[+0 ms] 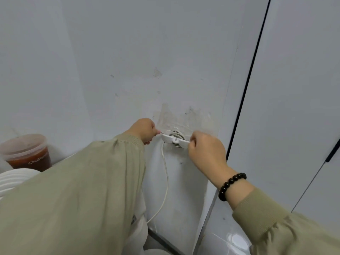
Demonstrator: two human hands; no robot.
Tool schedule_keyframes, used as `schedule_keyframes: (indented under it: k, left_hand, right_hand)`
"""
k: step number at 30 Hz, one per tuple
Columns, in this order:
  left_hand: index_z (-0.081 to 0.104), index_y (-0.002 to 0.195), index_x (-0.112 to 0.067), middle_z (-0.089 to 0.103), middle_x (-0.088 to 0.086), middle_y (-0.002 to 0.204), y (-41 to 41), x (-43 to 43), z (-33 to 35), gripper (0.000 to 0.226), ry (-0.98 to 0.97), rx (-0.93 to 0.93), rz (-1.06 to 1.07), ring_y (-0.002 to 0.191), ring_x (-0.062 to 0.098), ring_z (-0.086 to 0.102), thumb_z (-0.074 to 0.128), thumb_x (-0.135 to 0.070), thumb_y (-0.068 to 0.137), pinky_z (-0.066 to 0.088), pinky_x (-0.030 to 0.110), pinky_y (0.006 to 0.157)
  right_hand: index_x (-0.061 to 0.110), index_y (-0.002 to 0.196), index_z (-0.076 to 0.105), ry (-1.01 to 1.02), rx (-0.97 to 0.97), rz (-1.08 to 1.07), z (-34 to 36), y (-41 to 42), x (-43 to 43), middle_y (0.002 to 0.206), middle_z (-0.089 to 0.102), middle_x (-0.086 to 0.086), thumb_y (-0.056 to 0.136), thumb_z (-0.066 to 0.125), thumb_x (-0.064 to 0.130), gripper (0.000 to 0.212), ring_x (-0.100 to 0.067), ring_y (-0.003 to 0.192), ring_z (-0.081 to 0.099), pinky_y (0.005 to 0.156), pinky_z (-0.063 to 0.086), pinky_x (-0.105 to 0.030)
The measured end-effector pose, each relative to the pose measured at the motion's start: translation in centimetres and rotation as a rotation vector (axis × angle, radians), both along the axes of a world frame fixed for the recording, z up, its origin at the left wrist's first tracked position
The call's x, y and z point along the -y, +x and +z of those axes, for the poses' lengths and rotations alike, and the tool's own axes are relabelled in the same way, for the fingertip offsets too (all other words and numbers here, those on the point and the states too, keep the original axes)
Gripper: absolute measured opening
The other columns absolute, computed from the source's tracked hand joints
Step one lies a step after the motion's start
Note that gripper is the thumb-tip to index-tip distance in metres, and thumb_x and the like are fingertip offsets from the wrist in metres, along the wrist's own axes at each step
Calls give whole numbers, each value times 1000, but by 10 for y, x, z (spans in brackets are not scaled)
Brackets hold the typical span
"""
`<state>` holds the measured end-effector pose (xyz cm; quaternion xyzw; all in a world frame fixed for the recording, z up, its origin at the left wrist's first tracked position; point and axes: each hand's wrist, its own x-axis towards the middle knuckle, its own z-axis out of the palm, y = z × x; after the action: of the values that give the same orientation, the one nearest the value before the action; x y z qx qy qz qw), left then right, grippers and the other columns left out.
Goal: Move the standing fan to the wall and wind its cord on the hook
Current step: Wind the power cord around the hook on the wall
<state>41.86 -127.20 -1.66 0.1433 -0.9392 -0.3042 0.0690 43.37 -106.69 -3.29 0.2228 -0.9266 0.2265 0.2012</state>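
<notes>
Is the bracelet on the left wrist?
No, the black bead bracelet sits on the right wrist, just below the right hand.

fan [12,179] cut by left edge, mostly behind sleeve [82,190] | cord [166,181] lower end hidden behind sleeve | cup [27,153] label partly hidden

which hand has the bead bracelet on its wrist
The right hand, at the right end of the hook; black beads circle its wrist. The left hand shows only a sleeve cuff.
</notes>
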Motion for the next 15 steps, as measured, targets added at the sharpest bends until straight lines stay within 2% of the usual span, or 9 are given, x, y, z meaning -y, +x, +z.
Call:
schedule_keyframes:
  k: [2, 5, 8, 10, 12, 15]
  left_hand:
    - [57, 68, -5, 48, 9, 55, 0, -3, 5, 29, 161, -67, -7, 47, 19, 48, 58, -21, 92, 45, 26, 49]
    - [63, 74, -5, 41, 4, 57, 6, -4, 15, 19, 470, -71, -77, 48, 15, 41, 60, -15, 90, 37, 21, 47]
    - [67, 86, -3, 42, 1, 55, 17, -1, 20, 16, 557, -9, -154, 45, 11, 40, 56, -12, 92, 36, 20, 47]
    - [68, 93, -1, 44, 0, 53, 23, 2, 21, 20, 578, 14, -155, 44, 11, 41, 54, -16, 93, 36, 20, 46]
    - [69, 92, -1, 46, 1, 53, 29, 3, 22, 27, 584, 15, -128, 42, 11, 41, 53, -23, 94, 36, 21, 45]
    - [68, 83, -2, 50, 3, 51, 33, 1, 24, 30, 591, -49, -79, 41, 13, 42, 52, -27, 93, 36, 22, 43]
  right_hand:
    - [14, 112, 56, 49, -99, 83, -2, 1, 7, 103, 59, -4, 87, 43, 14, 28, -28, 93, 54, 69, 39, -33]
    - [14, 119, 52, 221, -158, 150, -9, -7, 12, 110, 53, -5, 89, 43, 13, 31, -25, 104, 45, 76, 33, -28]
    - [10, 112, 55, 240, -206, 142, -9, -7, 13, 109, 54, -7, 90, 44, 16, 26, -26, 105, 45, 73, 31, -29]
    - [9, 105, 57, 221, -206, 115, -6, -6, 18, 107, 57, -7, 92, 45, 25, 24, -25, 106, 47, 71, 31, -30]
    - [9, 99, 58, 214, -178, 63, 2, -7, 28, 101, 61, -7, 92, 47, 38, 31, -24, 102, 51, 69, 35, -32]
    - [11, 85, 50, 268, -181, 6, 15, -10, 48, 83, 62, -8, 90, 50, 48, 37, -25, 86, 59, 55, 32, -29]
